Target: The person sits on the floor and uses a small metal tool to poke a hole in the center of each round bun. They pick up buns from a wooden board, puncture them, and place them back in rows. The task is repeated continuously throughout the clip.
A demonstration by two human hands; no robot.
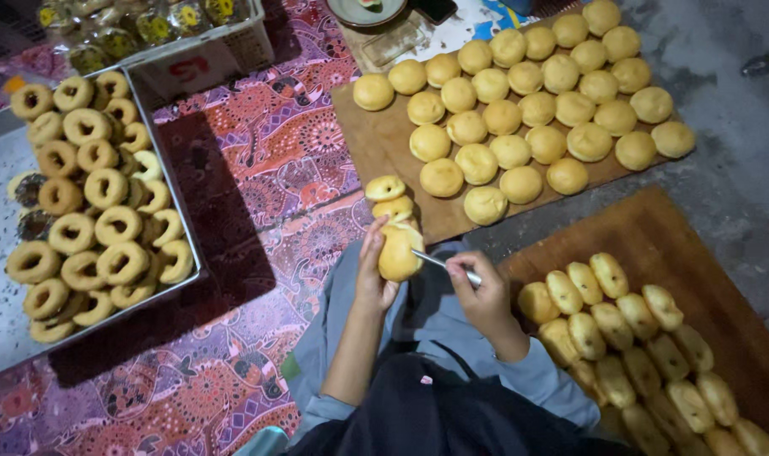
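Left grip (374, 274) wraps a bun (399, 252), right grip (479, 291) pinches a knife (445, 264) with its tip at the bun; two buns (387, 197) just beyond.

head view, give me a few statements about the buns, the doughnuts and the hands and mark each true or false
1. The left hand holds a bun. True.
2. The right hand is empty. False: it holds a thin metal tool whose tip meets the held bun.
3. The ring doughnuts lie in a metal tray. True.
4. The round buns sit in a plastic basket. False: they sit in rows on a wooden board.
5. The second wooden board at the person's right is bare. False: it carries rows of buns standing on edge.
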